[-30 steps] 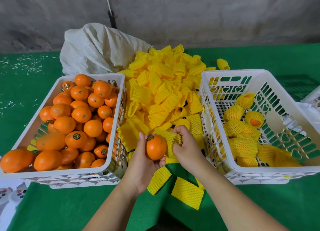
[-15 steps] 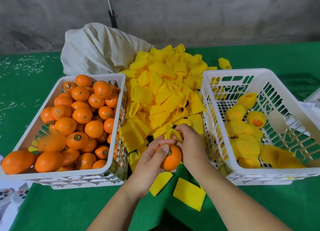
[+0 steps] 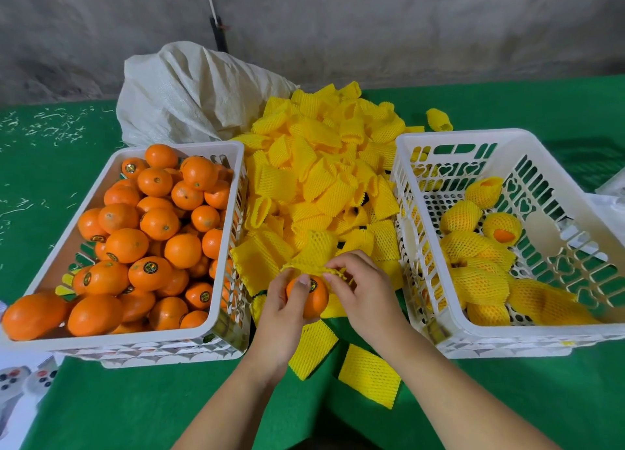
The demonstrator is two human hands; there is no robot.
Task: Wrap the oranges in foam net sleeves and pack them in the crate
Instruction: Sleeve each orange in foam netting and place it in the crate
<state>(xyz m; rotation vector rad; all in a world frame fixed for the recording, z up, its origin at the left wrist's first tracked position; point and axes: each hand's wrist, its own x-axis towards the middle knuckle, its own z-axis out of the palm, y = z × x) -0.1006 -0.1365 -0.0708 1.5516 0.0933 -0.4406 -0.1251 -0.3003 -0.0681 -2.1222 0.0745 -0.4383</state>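
My left hand [image 3: 284,309] grips an orange [image 3: 313,297] low in the middle, between the two crates. My right hand [image 3: 363,289] pinches the edge of a yellow foam net sleeve [image 3: 313,252] that lies over the top of that orange. A big pile of loose yellow sleeves [image 3: 324,165] lies just behind my hands. The left white crate [image 3: 216,324] is heaped with bare oranges [image 3: 152,233]. The right white crate [image 3: 422,260] holds several oranges wrapped in sleeves [image 3: 473,246].
Two flat sleeves [image 3: 368,375] lie on the green tablecloth [image 3: 135,409] near my forearms. A white woven sack [image 3: 189,91] sits behind the left crate. A white box with printed controllers [image 3: 20,385] is at the lower left corner.
The orange has moved right and down into the gap between my hands. The sleeve held by my right hand now lies stretched over the top of the orange.
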